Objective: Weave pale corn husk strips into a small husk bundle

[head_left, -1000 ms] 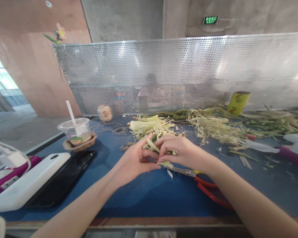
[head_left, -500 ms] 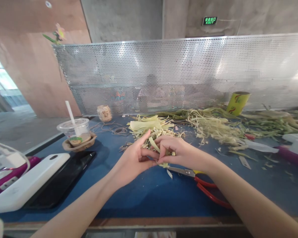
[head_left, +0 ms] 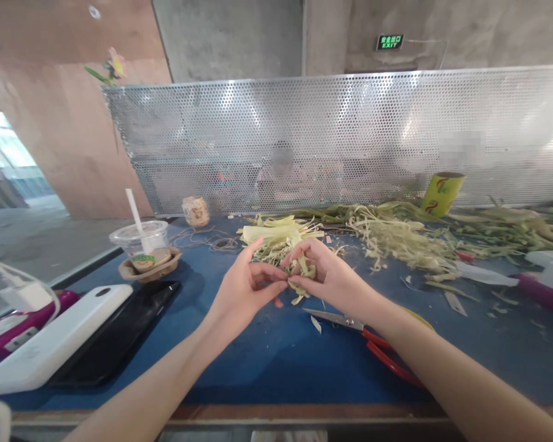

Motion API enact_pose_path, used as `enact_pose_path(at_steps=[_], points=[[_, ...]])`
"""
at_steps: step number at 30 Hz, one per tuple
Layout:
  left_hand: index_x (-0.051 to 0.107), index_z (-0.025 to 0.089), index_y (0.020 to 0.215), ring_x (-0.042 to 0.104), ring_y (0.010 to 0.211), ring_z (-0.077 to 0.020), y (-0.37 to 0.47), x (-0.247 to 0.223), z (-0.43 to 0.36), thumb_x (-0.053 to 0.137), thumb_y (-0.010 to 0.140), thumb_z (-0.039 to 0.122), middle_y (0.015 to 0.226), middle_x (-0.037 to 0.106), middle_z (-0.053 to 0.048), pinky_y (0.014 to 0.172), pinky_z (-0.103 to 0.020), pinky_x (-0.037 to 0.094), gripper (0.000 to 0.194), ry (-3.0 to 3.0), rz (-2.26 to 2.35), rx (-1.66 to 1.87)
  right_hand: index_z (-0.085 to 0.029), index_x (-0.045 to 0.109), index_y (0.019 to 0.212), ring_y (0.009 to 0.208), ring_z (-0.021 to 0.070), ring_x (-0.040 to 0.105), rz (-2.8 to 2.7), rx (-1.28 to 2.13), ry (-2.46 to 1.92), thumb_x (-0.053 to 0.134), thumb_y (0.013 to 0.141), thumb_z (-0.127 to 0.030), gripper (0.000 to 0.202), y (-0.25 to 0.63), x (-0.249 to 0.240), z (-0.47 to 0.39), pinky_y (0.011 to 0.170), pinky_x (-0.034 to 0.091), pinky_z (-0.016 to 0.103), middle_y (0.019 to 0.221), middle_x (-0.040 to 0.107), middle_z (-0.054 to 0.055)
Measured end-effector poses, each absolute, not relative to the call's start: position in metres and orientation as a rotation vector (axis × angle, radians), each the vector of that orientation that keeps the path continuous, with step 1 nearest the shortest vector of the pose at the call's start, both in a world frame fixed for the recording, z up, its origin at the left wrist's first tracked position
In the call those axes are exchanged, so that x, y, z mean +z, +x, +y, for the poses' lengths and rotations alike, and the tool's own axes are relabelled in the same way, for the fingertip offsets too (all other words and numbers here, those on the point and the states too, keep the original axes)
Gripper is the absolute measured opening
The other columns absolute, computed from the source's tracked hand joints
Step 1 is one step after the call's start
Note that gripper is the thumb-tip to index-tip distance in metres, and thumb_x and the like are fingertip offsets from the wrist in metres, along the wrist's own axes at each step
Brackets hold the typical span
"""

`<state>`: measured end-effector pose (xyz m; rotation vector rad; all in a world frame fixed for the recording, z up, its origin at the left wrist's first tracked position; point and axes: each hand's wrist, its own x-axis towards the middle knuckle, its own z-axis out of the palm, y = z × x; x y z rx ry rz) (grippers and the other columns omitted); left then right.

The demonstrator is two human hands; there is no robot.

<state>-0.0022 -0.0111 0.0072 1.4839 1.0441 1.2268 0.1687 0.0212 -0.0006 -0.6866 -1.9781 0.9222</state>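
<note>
Between both hands, over the near middle of the table, is a small curled piece of pale green husk [head_left: 306,268]. My right hand [head_left: 334,270] has its fingers bent around it, thumb beneath. My left hand [head_left: 246,285] pinches at its left edge with thumb and a finger, the fingertips meeting those of the right hand; the exact contact is partly hidden. Just beyond them lies a heap of pale husk strips [head_left: 276,232]. Scissors [head_left: 350,321] with red and yellow handles lie partly under my right forearm, blades apart, beside a small pale scrap [head_left: 316,324].
On the left are a lidded cup [head_left: 141,240] in a cardboard holder, a white power bank [head_left: 74,331] and a black phone [head_left: 120,337]. Shredded husk [head_left: 396,236], a yellow tube [head_left: 442,193] and a purple-handled tool [head_left: 541,291] lie right. A perforated metal screen [head_left: 276,116] stands behind.
Both hands have drawn slightly apart, the left one shifting left. The right fingers have opened somewhat, showing more of the curled husk piece. More of the scissors is now visible.
</note>
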Motion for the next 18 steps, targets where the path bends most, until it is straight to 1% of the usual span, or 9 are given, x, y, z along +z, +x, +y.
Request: enact_pose_path(at_steps=[3, 6, 8, 10, 12, 14, 18], points=[[0.004, 0.015, 0.142, 0.059, 0.058, -0.0140, -0.001, 0.006, -0.012, 0.071, 0.065, 0.015, 0.068, 0.064, 0.001, 0.056, -0.030, 0.053, 0.103, 1.478, 1.001, 1.254, -0.024, 0.041, 0.094, 0.072, 0.0091, 0.053, -1.930, 0.921, -0.634, 0.050, 0.079, -0.010, 0.023, 0.167, 0.001, 0.020, 0.060, 0.044, 0.023, 0.100, 0.054, 0.001], [-0.006, 0.020, 0.142, 0.058, 0.056, -0.0132, 0.001, 0.006, -0.013, 0.071, 0.065, 0.015, 0.068, 0.065, 0.002, 0.054, -0.029, 0.052, 0.110, 1.486, 0.995, 1.330, -0.025, 0.039, 0.095, 0.073, 0.0075, 0.055, -1.876, 0.977, -0.559, 0.050, 0.078, -0.006, 0.027, 0.166, 0.002, 0.019, 0.060, 0.045, 0.021, 0.102, 0.054, 0.000], [-0.005, 0.021, 0.143, 0.060, 0.060, -0.0146, 0.003, 0.007, -0.015, 0.073, 0.063, 0.014, 0.069, 0.065, 0.001, 0.050, -0.026, 0.051, 0.111, 1.482, 0.995, 1.386, -0.025, 0.038, 0.096, 0.073, 0.0065, 0.056, -1.844, 1.021, -0.509, 0.049, 0.078, -0.004, 0.030, 0.165, 0.001, 0.019, 0.059, 0.046, 0.020, 0.102, 0.054, 0.000], [-0.001, 0.019, 0.143, 0.060, 0.062, -0.0149, 0.005, 0.008, -0.016, 0.073, 0.062, 0.014, 0.069, 0.066, 0.000, 0.049, -0.024, 0.050, 0.110, 1.479, 0.995, 1.423, -0.026, 0.038, 0.097, 0.074, 0.0062, 0.057, -1.817, 1.046, -0.471, 0.050, 0.077, -0.003, 0.033, 0.165, 0.000, 0.019, 0.060, 0.047, 0.019, 0.102, 0.054, -0.001], [0.004, 0.019, 0.143, 0.058, 0.056, -0.0125, 0.006, 0.009, -0.017, 0.073, 0.063, 0.015, 0.068, 0.066, 0.001, 0.050, -0.024, 0.050, 0.106, 1.479, 1.004, 1.456, -0.026, 0.039, 0.100, 0.075, 0.0066, 0.057, -1.799, 1.060, -0.462, 0.052, 0.077, -0.005, 0.034, 0.165, 0.000, 0.019, 0.060, 0.047, 0.019, 0.101, 0.054, -0.001], [0.005, 0.019, 0.143, 0.056, 0.053, -0.0107, 0.007, 0.009, -0.018, 0.073, 0.062, 0.016, 0.068, 0.066, 0.001, 0.050, -0.023, 0.049, 0.106, 1.466, 1.002, 1.477, -0.027, 0.039, 0.104, 0.075, 0.0073, 0.057, -1.785, 1.071, -0.465, 0.055, 0.077, -0.008, 0.036, 0.165, 0.001, 0.019, 0.059, 0.048, 0.020, 0.099, 0.054, 0.000], [0.004, 0.018, 0.143, 0.055, 0.049, -0.0107, 0.009, 0.009, -0.018, 0.074, 0.060, 0.016, 0.066, 0.066, 0.002, 0.045, -0.023, 0.048, 0.109, 1.369, 0.967, 1.488, -0.026, 0.038, 0.111, 0.074, 0.0088, 0.056, -1.768, 1.055, -0.494, 0.059, 0.077, -0.013, 0.042, 0.164, 0.003, 0.017, 0.060, 0.049, 0.022, 0.097, 0.054, 0.001]])
